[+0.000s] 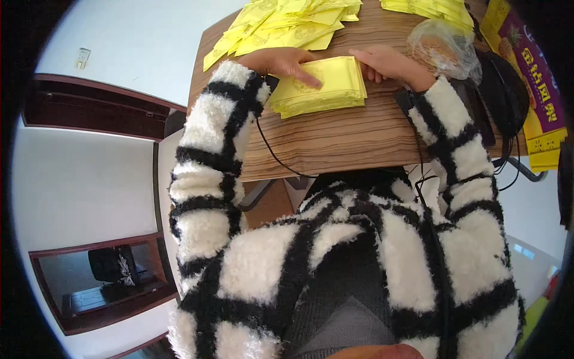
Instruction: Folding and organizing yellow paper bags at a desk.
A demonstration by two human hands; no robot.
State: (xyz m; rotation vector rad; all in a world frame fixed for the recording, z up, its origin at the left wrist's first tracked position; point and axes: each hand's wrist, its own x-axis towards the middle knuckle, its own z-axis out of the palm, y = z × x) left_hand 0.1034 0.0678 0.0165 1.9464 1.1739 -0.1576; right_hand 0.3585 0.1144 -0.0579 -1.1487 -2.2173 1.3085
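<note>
A thick stack of yellow printed paper packets [326, 93] lies on the wood-grain table in front of me, its lower layers slightly fanned toward me. My left hand [282, 62] grips the stack at its far left side, with the thumb laid across the top packet and the other fingers mostly hidden. At the far right corner of the stack is my right hand [390, 62]. Its thumb and forefinger close on the packets' edge while the remaining fingers curl under. How many packets the right hand pinches cannot be made out.
Beyond the stack spreads a loose heap of similar yellow packets [281, 27]. More yellow packets [427, 8] lie at the far right. Near my right wrist are a clear plastic bag [447, 51] with brownish contents, a black bag [507, 90] and a purple-and-yellow box [536, 78]. Cables hang from both sleeves.
</note>
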